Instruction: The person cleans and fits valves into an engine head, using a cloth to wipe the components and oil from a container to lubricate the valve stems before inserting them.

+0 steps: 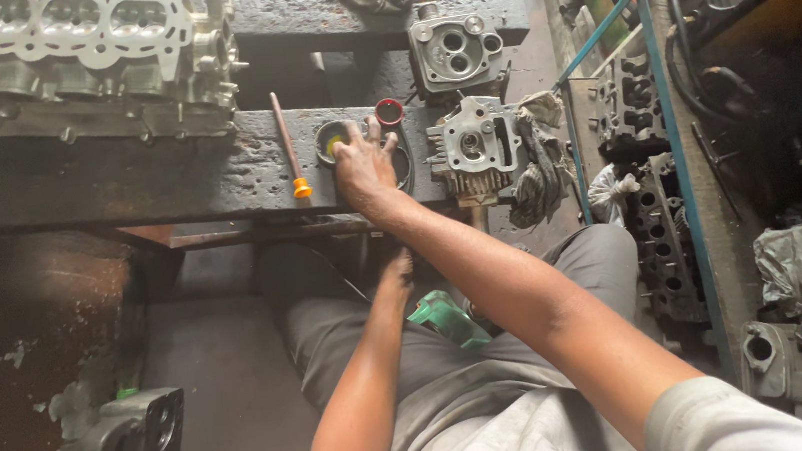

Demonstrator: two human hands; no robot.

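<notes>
Right hand [363, 164] stretched forward onto the dark, pitted metal desk [114, 178], palm down, fingers spread wide over a small round tin with yellowish paste inside [331, 141]. Fingertips touch or overlap the tin's rim; no grip visible. A dark ring [405, 167] shows partly beneath the hand's right edge.

Small red round cap [390, 111] sits just beyond the fingertips, apart from them. Slim rod with a brown shaft and orange tip [289, 148] lies to the left of the tin, near but not touching.

Left hand [394, 269] down low by the lap, below the desk edge, close to a green object [447, 316] resting on the grey trousers. Whether it is gripping anything: cannot tell.

Small grey single-cylinder head [472, 142] stands right of the hand, dirty grey rag [537, 165] draped beside it. Large multi-valve aluminium cylinder head [68, 42] at far left, well apart.
</notes>
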